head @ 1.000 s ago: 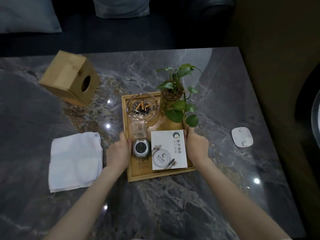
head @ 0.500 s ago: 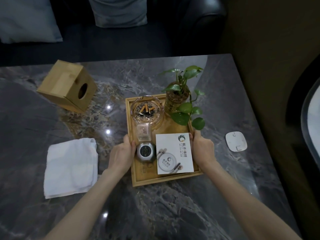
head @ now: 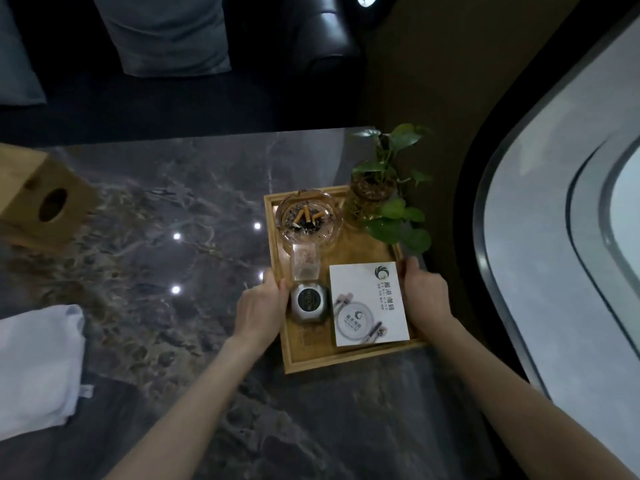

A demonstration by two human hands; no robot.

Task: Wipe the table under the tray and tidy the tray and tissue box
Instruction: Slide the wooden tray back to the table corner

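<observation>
A wooden tray point(head: 349, 361) sits near the right edge of the dark marble table point(head: 180, 258). On it are a glass ashtray point(head: 307, 220) with cigarette butts, a small potted plant point(head: 381, 195), a round silver object point(head: 309, 301) and a white card point(head: 370, 304). My left hand point(head: 259, 308) grips the tray's left rim. My right hand point(head: 424, 296) grips its right rim. The wooden tissue box point(head: 38, 202) lies on its side at the far left. A folded white cloth point(head: 36, 368) lies at the left.
A dark sofa point(head: 242, 64) with grey cushions point(head: 166, 32) stands behind the table. A large curved light-coloured surface point(head: 571, 237) runs along the right side. Bare marble spans the middle of the table, with ceiling-light reflections.
Both hands have carried the tray to the right, close to the table's right edge. The white object that lay right of the tray is out of sight now.
</observation>
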